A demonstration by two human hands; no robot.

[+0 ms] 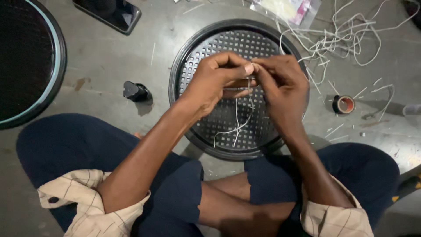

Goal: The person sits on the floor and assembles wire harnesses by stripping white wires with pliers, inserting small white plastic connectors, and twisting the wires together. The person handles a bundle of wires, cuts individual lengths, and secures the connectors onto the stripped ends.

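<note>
Centrally: person seated cross-legged on the floor point(109, 57), dark trousers, checked sleeves rolled up.

Left hand point(217, 83): fingers curled shut, thumb and forefinger pinching thin white wire strands point(239, 125) together with a slim metal piece, too hidden to identify.

Right hand point(283, 90): likewise closed, fingertips meeting those of the left hand and gripping the same wire at its top end. Loose ends of the strands hang below both hands, over the grille.

Beneath the hands: round black perforated grille point(228, 39), lying flat on the floor between the knees; the hands cover much of its middle.

Surrounding items:
- small black cylindrical part point(135, 91), left of the grille, near it;
- roll of tape point(343, 104), right of the grille;
- tangle of white wire point(342, 37), upper right, with cut scraps scattered about;
- clear plastic bag point(287, 8), top edge, above the grille;
- dark phone point(109, 13), upper left, face up;
- large dark round frame with a light rim point(59, 57), far left, partly out of view.
</note>
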